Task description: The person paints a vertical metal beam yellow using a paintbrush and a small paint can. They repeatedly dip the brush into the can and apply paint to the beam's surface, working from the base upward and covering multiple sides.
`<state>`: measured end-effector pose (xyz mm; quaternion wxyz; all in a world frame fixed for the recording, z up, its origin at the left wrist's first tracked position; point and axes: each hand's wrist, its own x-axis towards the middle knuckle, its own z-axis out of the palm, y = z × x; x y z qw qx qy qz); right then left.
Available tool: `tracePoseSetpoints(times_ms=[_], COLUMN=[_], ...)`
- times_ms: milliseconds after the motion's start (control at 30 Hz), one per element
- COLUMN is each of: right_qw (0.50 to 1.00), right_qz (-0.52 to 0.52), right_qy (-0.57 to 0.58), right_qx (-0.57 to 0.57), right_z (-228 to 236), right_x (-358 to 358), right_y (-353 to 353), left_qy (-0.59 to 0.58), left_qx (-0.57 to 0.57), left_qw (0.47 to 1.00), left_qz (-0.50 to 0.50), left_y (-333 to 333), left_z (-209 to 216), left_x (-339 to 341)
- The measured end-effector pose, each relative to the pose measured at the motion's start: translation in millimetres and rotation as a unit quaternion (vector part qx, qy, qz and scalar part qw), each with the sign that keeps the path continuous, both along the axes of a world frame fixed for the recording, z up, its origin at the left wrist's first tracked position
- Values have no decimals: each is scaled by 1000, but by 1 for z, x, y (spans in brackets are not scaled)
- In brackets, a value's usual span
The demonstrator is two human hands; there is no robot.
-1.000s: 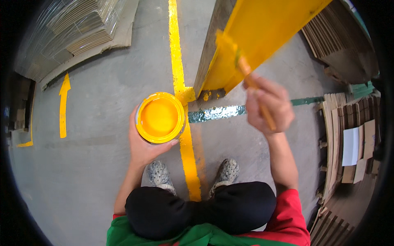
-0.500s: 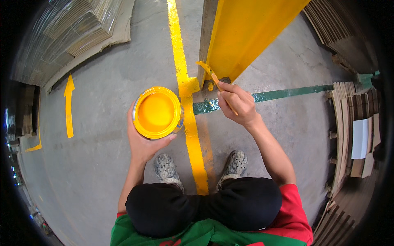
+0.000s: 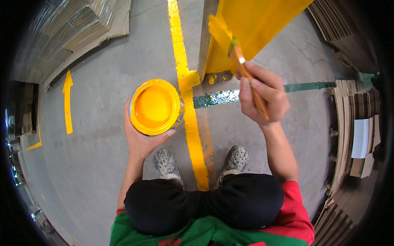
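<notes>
My left hand (image 3: 141,141) is wrapped round an open paint can (image 3: 155,107) of bright yellow paint, its rim coated yellow. In my right hand (image 3: 266,95) I grip a paintbrush (image 3: 240,61) by its wooden handle. The bristles are loaded with yellow and point up and away from me, in front of the yellow column (image 3: 250,28); I cannot tell whether they touch it. The narrow side of the column, facing left, is greyish. Yellow paint spots lie on the floor by its base.
A yellow floor line (image 3: 191,127) runs away from me between my shoes, crossing a green stripe (image 3: 217,99). A yellow arrow (image 3: 67,102) marks the floor at left. Wrapped cardboard stacks (image 3: 78,33) stand far left, with more flat cardboard (image 3: 344,131) along the right.
My right hand and the brush have risen from low beside the column's base and moved right, with the bristles now higher. The can in my left hand has barely shifted.
</notes>
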<state>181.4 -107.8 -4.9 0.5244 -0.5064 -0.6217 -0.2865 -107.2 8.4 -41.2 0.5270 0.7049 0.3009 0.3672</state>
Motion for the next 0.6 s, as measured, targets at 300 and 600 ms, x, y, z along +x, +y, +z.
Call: tracePoseSetpoints(times_ms=[300,600], right_qw=[981,997], right_qz=[14,17], right_qy=[79,71], right_qx=[-175,-19], right_z=[-120,-20], right_x=[-8,-16], right_y=[-3,-9], left_qy=[28,14], left_qx=[6,-4], left_qw=[1000,1000], left_qz=[7,9], left_y=[0,-2], left_z=[-2,-4], left_x=[-4,-2])
